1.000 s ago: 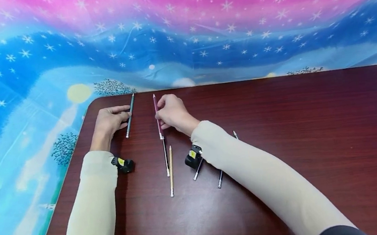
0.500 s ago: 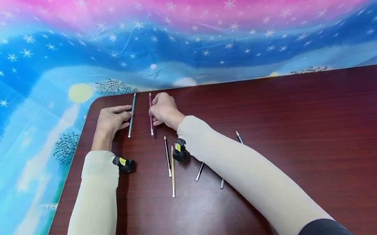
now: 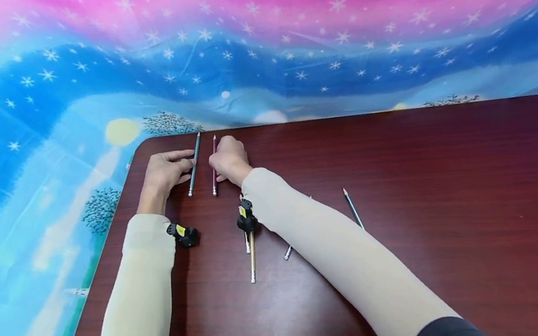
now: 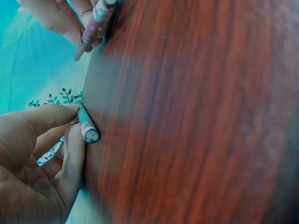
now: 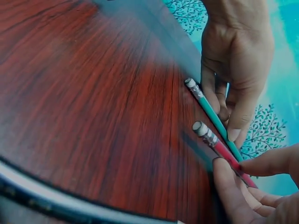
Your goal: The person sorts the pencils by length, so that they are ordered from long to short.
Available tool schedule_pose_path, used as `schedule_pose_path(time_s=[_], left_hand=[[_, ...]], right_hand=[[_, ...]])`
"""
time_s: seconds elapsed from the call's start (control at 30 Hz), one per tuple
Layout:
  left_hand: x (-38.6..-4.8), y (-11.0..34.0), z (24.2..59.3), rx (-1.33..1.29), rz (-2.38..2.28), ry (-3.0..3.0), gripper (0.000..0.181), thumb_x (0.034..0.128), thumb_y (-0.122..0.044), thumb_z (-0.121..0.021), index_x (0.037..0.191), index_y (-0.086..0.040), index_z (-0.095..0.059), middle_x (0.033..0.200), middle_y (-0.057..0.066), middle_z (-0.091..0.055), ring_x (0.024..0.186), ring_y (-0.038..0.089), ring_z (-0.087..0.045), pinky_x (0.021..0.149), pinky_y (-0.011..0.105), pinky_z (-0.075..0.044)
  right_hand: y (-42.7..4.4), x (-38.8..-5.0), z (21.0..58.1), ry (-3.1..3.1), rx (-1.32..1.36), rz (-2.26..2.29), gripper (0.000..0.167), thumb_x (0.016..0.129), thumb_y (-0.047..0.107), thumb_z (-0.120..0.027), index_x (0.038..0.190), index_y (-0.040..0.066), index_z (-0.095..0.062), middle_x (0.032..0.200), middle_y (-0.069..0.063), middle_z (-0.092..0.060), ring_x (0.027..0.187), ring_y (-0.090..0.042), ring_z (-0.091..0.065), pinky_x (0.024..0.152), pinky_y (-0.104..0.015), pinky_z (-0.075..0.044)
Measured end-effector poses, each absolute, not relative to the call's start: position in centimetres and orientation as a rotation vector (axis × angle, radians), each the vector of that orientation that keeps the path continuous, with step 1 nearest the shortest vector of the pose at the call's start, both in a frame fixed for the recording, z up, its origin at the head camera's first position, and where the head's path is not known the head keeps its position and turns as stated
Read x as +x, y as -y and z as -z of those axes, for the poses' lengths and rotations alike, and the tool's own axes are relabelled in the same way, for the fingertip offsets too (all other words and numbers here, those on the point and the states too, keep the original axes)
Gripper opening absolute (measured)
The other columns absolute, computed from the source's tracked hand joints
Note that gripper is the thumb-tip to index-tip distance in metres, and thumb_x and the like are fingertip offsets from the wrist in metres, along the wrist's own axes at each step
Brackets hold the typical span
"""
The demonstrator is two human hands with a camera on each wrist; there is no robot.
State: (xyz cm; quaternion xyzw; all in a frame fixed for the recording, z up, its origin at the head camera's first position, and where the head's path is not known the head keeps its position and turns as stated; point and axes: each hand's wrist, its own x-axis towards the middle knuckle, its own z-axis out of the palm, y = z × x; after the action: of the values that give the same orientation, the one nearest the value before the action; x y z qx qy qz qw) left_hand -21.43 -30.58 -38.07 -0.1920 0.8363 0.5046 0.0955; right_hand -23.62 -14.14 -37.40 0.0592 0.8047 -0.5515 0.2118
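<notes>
At the table's far left, my left hand [image 3: 164, 172] pinches a green pencil [image 3: 195, 168] between thumb and fingers. The pencil's eraser end points toward me, and its tip reaches the far edge. Just to the right, my right hand [image 3: 230, 159] holds a pinkish-red pencil [image 3: 214, 183] by its middle, nearly parallel to the green one, with a narrow gap between them. In the right wrist view the red pencil [image 5: 225, 151] is pinched between thumb and finger, its white eraser slightly raised off the wood. The left wrist view shows the green pencil's eraser end [image 4: 89, 133] close up.
A yellow pencil [image 3: 252, 259] lies nearer me, beside a dark pencil [image 3: 247, 244] mostly covered by the right wrist camera [image 3: 246, 215]. Two more pencils, one dark [image 3: 352, 208] and one silver-ended [image 3: 288, 253], are partly under the right sleeve. Printed fabric [image 3: 286, 65] hangs behind the table.
My right hand has carried the red pencil leftward, away from the dark pencil's tip and closer to the green pencil. The left hand has kept its hold nearly still.
</notes>
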Motion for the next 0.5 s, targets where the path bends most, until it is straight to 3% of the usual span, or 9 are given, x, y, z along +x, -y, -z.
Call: schedule_pose_path(time_s=[0.23, 0.5], left_hand=[[-21.4, 30.5, 38.1, -0.583, -1.498, -2.485, 0.040, 0.1038, -0.018, -0.065, 0.143, -0.019, -0.066, 0.141, 0.013, -0.066, 0.118, 0.016, -0.067, 0.082, 0.018, -0.061], [-21.5, 30.5, 38.1, -0.604, -1.482, -2.484, 0.040, 0.1038, -0.021, -0.067, 0.143, -0.021, -0.067, 0.140, 0.012, -0.067, 0.118, 0.014, -0.068, 0.085, 0.020, -0.061]], right_hand=[[14.7, -24.1, 37.0, -2.313, 0.141, 1.342, 0.010, 0.102, 0.011, -0.059, 0.096, 0.005, -0.064, 0.095, -0.011, -0.065, 0.060, -0.021, -0.068, 0.054, -0.030, -0.062], [15.3, -24.1, 36.5, -2.406, 0.110, 1.186, 0.014, 0.105, 0.018, -0.058, 0.098, 0.009, -0.066, 0.094, -0.007, -0.068, 0.054, -0.017, -0.064, 0.053, -0.029, -0.060]])
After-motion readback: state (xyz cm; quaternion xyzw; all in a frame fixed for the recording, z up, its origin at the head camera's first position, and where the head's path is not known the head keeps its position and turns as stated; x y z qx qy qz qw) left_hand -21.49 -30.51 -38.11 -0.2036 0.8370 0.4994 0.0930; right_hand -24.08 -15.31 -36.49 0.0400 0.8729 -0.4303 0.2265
